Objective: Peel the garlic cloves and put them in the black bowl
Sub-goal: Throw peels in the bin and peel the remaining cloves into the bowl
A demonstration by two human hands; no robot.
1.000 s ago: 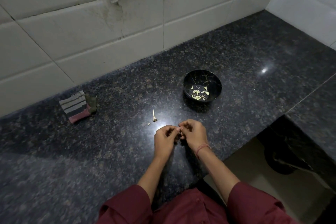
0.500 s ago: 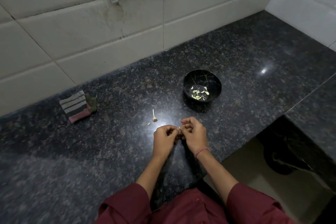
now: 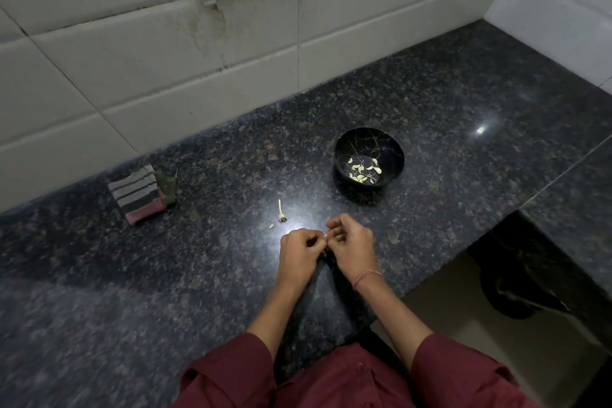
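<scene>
Grips: our left grip (image 3: 298, 253) and right grip (image 3: 352, 248) meet just above the bench (image 3: 198, 275), fingers curled, both pinching one garlic clove (image 3: 326, 236), barely visible | Handling: we judge it tiny, light, firm, with papery, slippery skin; pinch its ends, nail under skin | Bowl: black bowl (image 3: 390, 149) beyond, apart, peeled cloves (image 3: 359, 169) inside

Left hand (image 3: 298, 255), right hand (image 3: 352, 247) drifted slightly left with garlic clove (image 3: 326, 236)
</scene>
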